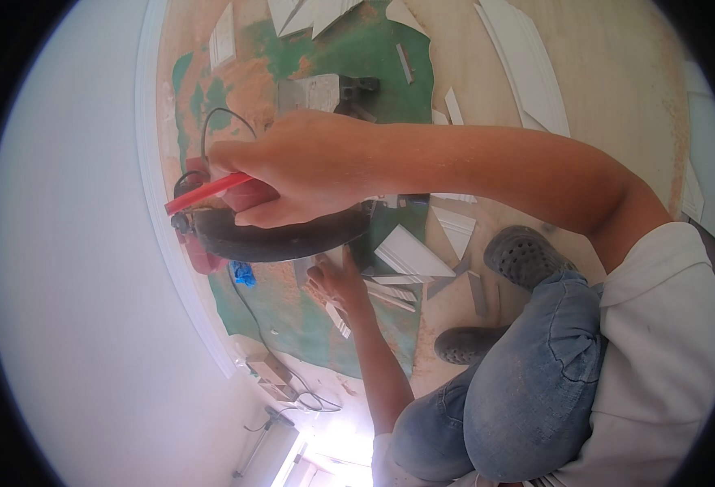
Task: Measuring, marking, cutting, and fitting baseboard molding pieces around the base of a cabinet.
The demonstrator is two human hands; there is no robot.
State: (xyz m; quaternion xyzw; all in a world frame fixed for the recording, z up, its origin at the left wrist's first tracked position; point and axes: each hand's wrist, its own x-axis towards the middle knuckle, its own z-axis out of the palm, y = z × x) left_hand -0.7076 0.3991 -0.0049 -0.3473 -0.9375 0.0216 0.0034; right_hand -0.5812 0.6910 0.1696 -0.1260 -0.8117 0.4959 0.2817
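Note:
My right hand [292,166] reaches across and is closed round the dark red handle [252,196] of a miter saw. A bright red bar [207,193] juts from beside its fingers; I cannot tell whether it belongs to the saw. Below that hand, the saw's curved black guard [280,238] hides the blade. My left hand [340,284] is low beside the guard, fingers bent and thumb apart, gripping a white trim piece [335,258] at the saw's base. The guard covers part of this piece. Cut white trim [413,256] lies close to my left wrist.
A green sheet [406,162] strewn with sawdust lies under the saw. White boards [528,65] and offcuts are scattered around. A blue crumpled thing [242,273] and a cord lie near the white wall [73,243]. My grey clogs [528,258] rest on the floor at right.

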